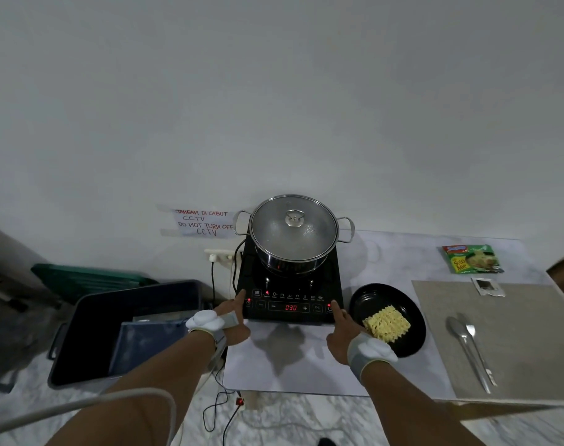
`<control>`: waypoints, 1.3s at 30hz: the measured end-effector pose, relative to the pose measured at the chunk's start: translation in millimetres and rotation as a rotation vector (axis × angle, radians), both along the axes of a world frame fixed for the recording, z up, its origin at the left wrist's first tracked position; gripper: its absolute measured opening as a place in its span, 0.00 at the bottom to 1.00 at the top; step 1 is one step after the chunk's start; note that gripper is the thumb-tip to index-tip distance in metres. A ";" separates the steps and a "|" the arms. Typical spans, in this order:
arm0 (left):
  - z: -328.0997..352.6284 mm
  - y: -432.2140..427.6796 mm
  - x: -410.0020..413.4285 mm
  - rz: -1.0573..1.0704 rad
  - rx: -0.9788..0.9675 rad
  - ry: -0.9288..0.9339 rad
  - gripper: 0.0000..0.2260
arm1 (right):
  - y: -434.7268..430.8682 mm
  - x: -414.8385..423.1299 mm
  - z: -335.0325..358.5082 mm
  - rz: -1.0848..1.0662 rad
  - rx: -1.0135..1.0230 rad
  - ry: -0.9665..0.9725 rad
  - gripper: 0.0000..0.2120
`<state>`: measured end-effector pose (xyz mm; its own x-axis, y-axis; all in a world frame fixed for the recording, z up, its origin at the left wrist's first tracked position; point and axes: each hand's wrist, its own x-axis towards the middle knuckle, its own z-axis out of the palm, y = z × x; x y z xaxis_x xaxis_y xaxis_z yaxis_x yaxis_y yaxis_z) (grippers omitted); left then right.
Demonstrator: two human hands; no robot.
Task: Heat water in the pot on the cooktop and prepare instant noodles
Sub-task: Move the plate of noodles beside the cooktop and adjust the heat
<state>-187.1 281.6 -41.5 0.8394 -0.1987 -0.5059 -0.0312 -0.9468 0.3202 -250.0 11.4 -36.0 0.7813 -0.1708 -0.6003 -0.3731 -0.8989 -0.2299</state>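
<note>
- My left hand [232, 320] is at the front left corner of the cooktop [255, 275]. One finger sticks out toward a small red light there. This hand holds nothing.
- My right hand [341, 336] is at the cooktop's front right corner. One finger is straight and the rest of my fingers [333, 349] are tucked in, holding nothing. The tip is on or just over the power button [329, 307]. I cannot tell if it is pressing.
- The pot [290, 262] sits on the back half of the cooktop with its glass lid [274, 233] on. The lid looks foggy, so I think the water is warming up.
- Red numbers [290, 307] at the cooktop's front edge say 030.
- The dry noodle block [387, 323] lies on a black plate [370, 297] just right of the cooktop. The noodle packet [472, 258] is well off to the right of the cooktop, on the worktop [290, 365].
- I think this step is setting the heat or the time.
- To do it well, I should tap one button at a time with just a fingertip.
- I should watch the red numbers after each tap.
- A slip on the power button could turn the heat off, so I should be gentle there.
- I should keep my arms low, away from the pot's metal handles, which may be hot.
</note>
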 end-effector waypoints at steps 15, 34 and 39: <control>-17.3 -4.2 -15.9 -0.027 0.069 -0.019 0.48 | -3.2 -2.8 -27.0 0.081 -0.054 -0.051 0.45; -32.2 -2.2 -18.1 -0.031 0.088 -0.056 0.53 | -3.5 1.8 -35.4 0.092 -0.083 -0.073 0.46; -35.1 -1.3 -22.2 -0.047 0.048 -0.051 0.54 | -3.3 0.9 -34.4 0.107 -0.107 -0.094 0.46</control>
<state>-209.3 280.3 -76.5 0.8549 -0.2146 -0.4722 -0.0909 -0.9583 0.2709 -249.1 8.1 -70.4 0.8505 -0.1422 -0.5064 -0.2551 -0.9535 -0.1607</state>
